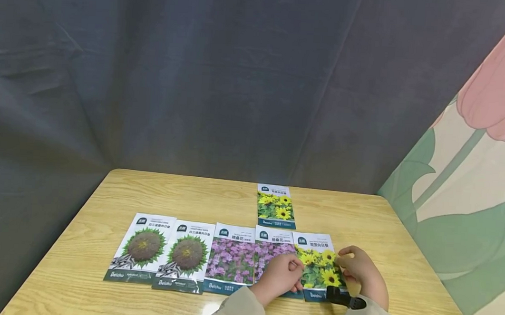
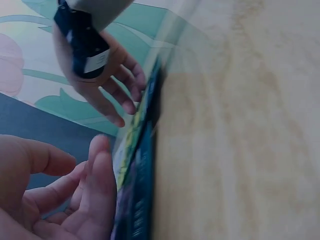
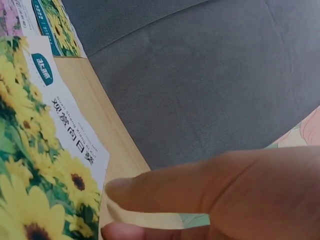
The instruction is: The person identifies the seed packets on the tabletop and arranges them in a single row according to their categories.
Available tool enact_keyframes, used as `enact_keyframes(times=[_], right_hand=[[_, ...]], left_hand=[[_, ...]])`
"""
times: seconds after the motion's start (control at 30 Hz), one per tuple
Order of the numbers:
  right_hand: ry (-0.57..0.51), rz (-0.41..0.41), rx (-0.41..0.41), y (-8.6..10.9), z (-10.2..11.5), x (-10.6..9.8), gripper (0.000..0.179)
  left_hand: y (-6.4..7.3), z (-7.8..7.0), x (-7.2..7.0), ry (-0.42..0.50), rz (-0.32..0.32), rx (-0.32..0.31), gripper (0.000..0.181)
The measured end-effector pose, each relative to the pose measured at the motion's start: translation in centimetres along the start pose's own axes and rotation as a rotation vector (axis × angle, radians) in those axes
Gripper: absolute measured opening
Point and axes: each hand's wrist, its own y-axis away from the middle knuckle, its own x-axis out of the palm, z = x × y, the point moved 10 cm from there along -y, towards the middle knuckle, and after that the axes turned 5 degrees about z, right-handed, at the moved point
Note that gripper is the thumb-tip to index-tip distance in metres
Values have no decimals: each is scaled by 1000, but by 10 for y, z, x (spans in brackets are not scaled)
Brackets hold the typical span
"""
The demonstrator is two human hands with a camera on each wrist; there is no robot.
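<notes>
A seed packet with yellow flowers lies at the right end of a row on the table. My right hand is at its right edge, thumb and fingertips close beside the packet and slightly parted in the right wrist view. My left hand, fingers loosely bent, rests over the lower part of a purple-flower seed packet and reaches the yellow one's left edge. Nothing shows between its thumb and fingers in the left wrist view. The left hand hides part of the purple packet.
Leftward in the row lie another purple-flower packet and two sunflower-head packets, one inner and one outer. A second yellow-flower packet lies behind the row, near the table's back edge. A dark curtain hangs behind the table.
</notes>
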Motion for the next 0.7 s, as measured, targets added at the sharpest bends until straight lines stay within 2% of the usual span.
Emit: enact_keyframes(times=[0.23,0.4,0.5,0.7], right_hand=[[124,-46,-84,-5,12,-6,44],[201,-114,-140,-2,31,-6,42],[196,-151,-158,0,41,-2,38],[181,-196,-209,-2,55,7,35]], left_hand=[[5,-19,-25,-88,-34,64,12],[5,-30,-50,-152,-109,126,15],[2,-31,-64,-176,-145,155,18],[-5,-25,-87,-173,-173,145,27]])
